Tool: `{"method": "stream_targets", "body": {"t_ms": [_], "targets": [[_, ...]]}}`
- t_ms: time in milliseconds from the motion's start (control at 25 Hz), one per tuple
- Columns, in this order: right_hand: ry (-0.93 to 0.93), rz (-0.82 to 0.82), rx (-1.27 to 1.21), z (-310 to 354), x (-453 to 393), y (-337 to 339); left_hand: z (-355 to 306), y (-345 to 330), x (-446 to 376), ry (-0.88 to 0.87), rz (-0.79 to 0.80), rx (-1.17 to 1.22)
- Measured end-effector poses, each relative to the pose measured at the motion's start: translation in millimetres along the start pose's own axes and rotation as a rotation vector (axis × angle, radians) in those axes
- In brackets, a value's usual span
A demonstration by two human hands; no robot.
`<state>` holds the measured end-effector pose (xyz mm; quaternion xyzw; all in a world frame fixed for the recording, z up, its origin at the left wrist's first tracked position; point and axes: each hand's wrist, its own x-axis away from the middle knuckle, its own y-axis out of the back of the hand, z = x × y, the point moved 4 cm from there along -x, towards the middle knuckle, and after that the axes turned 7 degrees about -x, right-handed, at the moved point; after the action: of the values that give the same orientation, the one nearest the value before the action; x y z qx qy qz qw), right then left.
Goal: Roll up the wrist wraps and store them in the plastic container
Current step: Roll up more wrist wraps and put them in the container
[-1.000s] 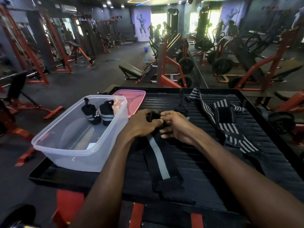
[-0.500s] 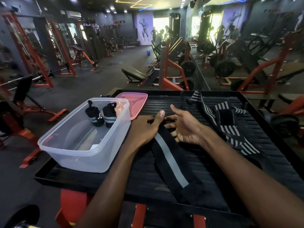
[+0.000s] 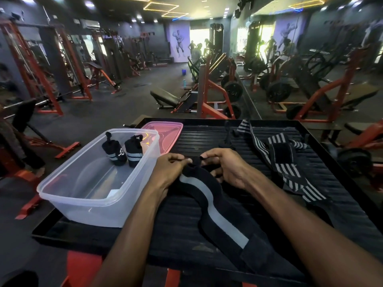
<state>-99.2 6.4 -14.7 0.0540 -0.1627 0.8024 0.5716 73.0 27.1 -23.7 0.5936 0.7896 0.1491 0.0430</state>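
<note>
Counting wraps first: one long black wrist wrap with a grey centre stripe (image 3: pixel 211 206) is laid out on the black ribbed worktop (image 3: pixel 207 139), running from the near edge up to the hands. Both hands are on its far end. The left hand (image 3: pixel 170 168) has its grip closed on the wrap's end, thumb and fingertips pinching the fabric, and the right hand (image 3: pixel 226 166) pinches the small black loop at the same end, fingers curled round it.

Two more are already rolled: a pair of black rolled wrist wraps with grey bands (image 3: pixel 123 151) standing upright side by side at the far end of the clear rectangular plastic container (image 3: pixel 93 206), which sits on the worktop's left side, just beside the left forearm. Something small and pale lies on its floor; can't tell what.

One pink translucent lid (image 3: pixel 165 129) lies flat behind the container. To the right, a tangle of black-and-grey striped wrist wraps (image 3: pixel 284 162) lies loose; can't count them.
</note>
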Motion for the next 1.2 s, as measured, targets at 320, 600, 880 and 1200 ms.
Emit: {"method": "stream_targets", "body": {"t_ms": [320, 600, 880, 1200], "targets": [[0.231, -0.098, -0.127, 10, 1, -9, -11, -10, -21, 0.175, 0.096, 0.062], [0.142, -0.033, -0.212, 9, 3, -14, -12, -5, -26, -0.006, -0.076, 0.341], [0.048, 0.109, 0.144, 5, 3, -5, -2, -5, -38, -0.005, -0.162, 0.442], [0.055, 0.116, 0.412, 1, 10, -11, -4, -14, -35, -0.04, -0.188, 0.373]]}}
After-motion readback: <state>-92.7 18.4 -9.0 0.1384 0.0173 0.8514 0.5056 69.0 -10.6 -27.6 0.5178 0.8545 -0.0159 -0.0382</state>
